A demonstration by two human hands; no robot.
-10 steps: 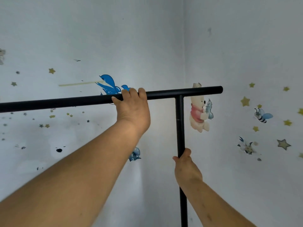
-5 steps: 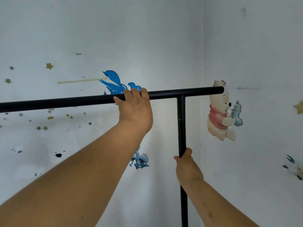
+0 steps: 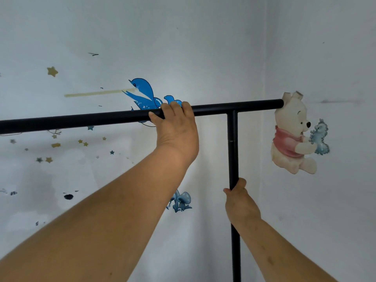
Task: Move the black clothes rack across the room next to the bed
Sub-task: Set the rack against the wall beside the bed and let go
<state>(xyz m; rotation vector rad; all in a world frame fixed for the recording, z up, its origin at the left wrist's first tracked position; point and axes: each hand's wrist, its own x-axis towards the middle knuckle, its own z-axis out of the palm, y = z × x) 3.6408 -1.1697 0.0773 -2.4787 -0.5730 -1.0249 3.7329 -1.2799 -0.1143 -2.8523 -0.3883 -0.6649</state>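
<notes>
The black clothes rack point(image 3: 233, 143) fills the view: a horizontal top bar runs from the left edge to its right end by the bear sticker, and one upright post drops from it. My left hand point(image 3: 177, 129) is wrapped over the top bar just left of the post. Lower down, my right hand point(image 3: 239, 198) grips the upright post from the front. No clothes hang on the bar. The rack's base and the bed are out of view.
Two pale walls meet in a corner point(image 3: 264, 58) just behind the rack's right end. Stickers cover them: a blue dolphin point(image 3: 142, 94), a bear point(image 3: 295, 137), blue mushrooms point(image 3: 181, 201) and small stars. The floor is hidden.
The view has swung left: the wall corner and the bear sticker slid rightward against the rack, and the stars on the right wall left the view. Both hands keep the same grips.
</notes>
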